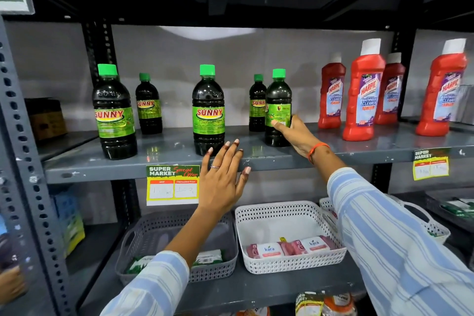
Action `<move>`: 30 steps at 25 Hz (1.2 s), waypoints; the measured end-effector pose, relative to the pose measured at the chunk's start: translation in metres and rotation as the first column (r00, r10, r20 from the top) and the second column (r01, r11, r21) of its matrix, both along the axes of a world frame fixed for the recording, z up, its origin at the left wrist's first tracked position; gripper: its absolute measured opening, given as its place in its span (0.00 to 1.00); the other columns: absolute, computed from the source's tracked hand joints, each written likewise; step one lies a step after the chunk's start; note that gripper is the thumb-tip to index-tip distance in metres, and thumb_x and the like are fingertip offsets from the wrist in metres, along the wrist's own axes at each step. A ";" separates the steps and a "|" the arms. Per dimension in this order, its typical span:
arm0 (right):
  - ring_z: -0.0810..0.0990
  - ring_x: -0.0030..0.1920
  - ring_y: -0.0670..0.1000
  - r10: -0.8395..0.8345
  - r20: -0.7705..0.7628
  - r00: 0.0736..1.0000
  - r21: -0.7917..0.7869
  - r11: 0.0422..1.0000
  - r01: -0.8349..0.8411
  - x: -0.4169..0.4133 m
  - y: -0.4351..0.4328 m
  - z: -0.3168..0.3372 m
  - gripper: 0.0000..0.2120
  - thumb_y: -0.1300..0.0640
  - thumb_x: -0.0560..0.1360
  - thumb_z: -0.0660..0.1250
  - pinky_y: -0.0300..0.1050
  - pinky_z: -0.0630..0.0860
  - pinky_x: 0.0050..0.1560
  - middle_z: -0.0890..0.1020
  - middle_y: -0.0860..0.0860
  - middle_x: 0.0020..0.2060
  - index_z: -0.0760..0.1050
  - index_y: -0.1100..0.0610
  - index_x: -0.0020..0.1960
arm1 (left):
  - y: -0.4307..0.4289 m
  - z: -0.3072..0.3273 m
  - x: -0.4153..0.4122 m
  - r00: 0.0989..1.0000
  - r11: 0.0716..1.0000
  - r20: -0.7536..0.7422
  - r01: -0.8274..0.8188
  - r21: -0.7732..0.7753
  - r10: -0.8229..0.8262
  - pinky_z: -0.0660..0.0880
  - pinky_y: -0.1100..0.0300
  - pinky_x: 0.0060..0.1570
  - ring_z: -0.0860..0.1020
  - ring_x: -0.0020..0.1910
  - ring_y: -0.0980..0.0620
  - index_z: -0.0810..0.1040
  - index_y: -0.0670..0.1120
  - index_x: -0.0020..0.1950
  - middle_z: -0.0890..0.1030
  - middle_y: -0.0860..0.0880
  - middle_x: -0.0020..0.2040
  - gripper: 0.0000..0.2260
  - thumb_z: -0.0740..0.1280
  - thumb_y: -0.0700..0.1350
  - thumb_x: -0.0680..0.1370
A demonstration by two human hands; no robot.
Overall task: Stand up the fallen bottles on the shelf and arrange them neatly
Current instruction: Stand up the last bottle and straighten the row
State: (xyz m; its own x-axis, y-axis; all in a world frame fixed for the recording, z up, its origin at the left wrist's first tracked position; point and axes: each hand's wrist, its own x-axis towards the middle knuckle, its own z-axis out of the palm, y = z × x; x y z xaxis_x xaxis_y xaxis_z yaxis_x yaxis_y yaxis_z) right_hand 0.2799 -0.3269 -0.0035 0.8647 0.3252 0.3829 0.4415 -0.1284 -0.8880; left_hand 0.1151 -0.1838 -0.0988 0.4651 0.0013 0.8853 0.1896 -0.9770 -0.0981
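Note:
Several dark Sunny bottles with green caps stand upright on the grey shelf (pixel 164 159). A large one (pixel 114 113) is at the left front, a smaller one (pixel 148 105) behind it, another large one (pixel 208 110) in the middle, and a small one (pixel 257 105) at the back. My right hand (pixel 297 133) grips the lower part of the rightmost Sunny bottle (pixel 278 100), which stands upright with its label turned sideways. My left hand (pixel 223 174) hovers flat, fingers apart, at the shelf's front edge just below the middle bottle, holding nothing.
Red Harpic bottles (pixel 364 95) stand upright at the right of the same shelf. A price tag (pixel 173 185) hangs from the shelf edge. Below sit a grey basket (pixel 225 264) and a white basket (pixel 289 215) with packets. A brown box (pixel 46 118) is at the far left.

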 end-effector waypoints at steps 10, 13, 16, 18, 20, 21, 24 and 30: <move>0.72 0.64 0.56 -0.221 0.146 0.964 -0.080 0.969 0.234 -0.006 0.003 -0.001 0.44 0.52 0.59 0.81 0.51 0.71 0.66 0.73 0.58 0.62 0.62 0.62 0.66 | -0.002 0.000 0.001 0.999 1.000 0.032 0.014 -0.011 -0.014 0.56 0.49 0.70 0.69 0.69 0.51 0.77 0.45 0.63 0.74 0.49 0.69 0.25 0.52 0.59 0.79; 0.77 0.55 0.53 -0.152 0.056 0.987 -0.013 0.988 0.153 -0.005 0.002 -0.001 0.38 0.60 0.63 0.77 0.46 0.75 0.57 0.78 0.54 0.54 0.60 0.62 0.66 | -0.002 0.000 0.001 0.999 1.000 0.034 0.017 -0.024 -0.016 0.56 0.49 0.71 0.70 0.69 0.50 0.77 0.45 0.63 0.75 0.49 0.68 0.26 0.51 0.60 0.79; 0.79 0.55 0.55 -0.146 0.017 0.989 -0.015 0.989 0.147 -0.009 0.005 -0.004 0.35 0.57 0.62 0.76 0.47 0.76 0.54 0.79 0.56 0.53 0.63 0.62 0.64 | -0.003 -0.004 -0.001 0.999 1.000 0.041 0.019 -0.018 -0.019 0.56 0.49 0.70 0.70 0.69 0.50 0.77 0.45 0.62 0.75 0.49 0.68 0.25 0.54 0.59 0.78; 0.76 0.60 0.56 -0.189 0.061 0.980 -0.058 0.980 0.193 -0.011 0.007 -0.004 0.42 0.47 0.55 0.79 0.51 0.76 0.61 0.77 0.57 0.57 0.65 0.61 0.62 | -0.004 -0.004 -0.001 0.999 1.000 0.043 0.021 -0.023 -0.020 0.56 0.49 0.70 0.70 0.69 0.50 0.77 0.45 0.62 0.75 0.49 0.68 0.25 0.54 0.59 0.77; 0.74 0.62 0.56 -0.226 0.079 0.971 -0.068 0.970 0.232 -0.008 0.009 -0.003 0.46 0.45 0.53 0.82 0.54 0.73 0.65 0.75 0.58 0.60 0.64 0.61 0.63 | -0.003 -0.002 0.002 0.999 0.999 0.048 0.025 -0.026 -0.024 0.56 0.49 0.70 0.70 0.68 0.50 0.77 0.45 0.62 0.75 0.49 0.68 0.25 0.54 0.59 0.77; 0.74 0.62 0.57 -0.224 0.090 0.970 -0.064 0.971 0.230 -0.009 0.008 -0.002 0.45 0.48 0.54 0.82 0.54 0.73 0.65 0.75 0.58 0.61 0.63 0.61 0.62 | -0.004 -0.001 0.002 0.999 0.999 0.045 0.023 -0.031 -0.022 0.56 0.49 0.70 0.70 0.68 0.50 0.77 0.45 0.62 0.75 0.49 0.68 0.25 0.54 0.59 0.77; 0.78 0.60 0.57 -0.192 0.091 0.977 -0.045 0.980 0.196 -0.008 0.006 -0.001 0.41 0.56 0.59 0.80 0.53 0.75 0.62 0.79 0.58 0.59 0.62 0.62 0.64 | -0.004 -0.001 0.002 0.998 0.999 0.049 0.030 -0.039 -0.028 0.56 0.49 0.70 0.70 0.68 0.50 0.77 0.45 0.62 0.75 0.49 0.68 0.24 0.54 0.59 0.77; 0.75 0.60 0.52 -0.137 0.092 0.986 -0.114 0.982 0.148 -0.002 0.009 -0.003 0.46 0.46 0.51 0.82 0.49 0.75 0.63 0.77 0.53 0.56 0.66 0.56 0.63 | -0.005 -0.001 0.002 0.999 0.998 0.039 0.033 -0.048 -0.031 0.55 0.50 0.71 0.70 0.68 0.50 0.77 0.45 0.62 0.75 0.49 0.68 0.24 0.54 0.59 0.78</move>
State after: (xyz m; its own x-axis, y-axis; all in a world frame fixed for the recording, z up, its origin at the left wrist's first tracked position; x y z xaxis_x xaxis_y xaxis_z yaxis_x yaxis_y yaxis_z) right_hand 0.2776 -0.3176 -0.0061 0.8721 0.2489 0.4213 0.4829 -0.2986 -0.8232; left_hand 0.1175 -0.1884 -0.0998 0.4316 0.0304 0.9015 0.1605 -0.9861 -0.0436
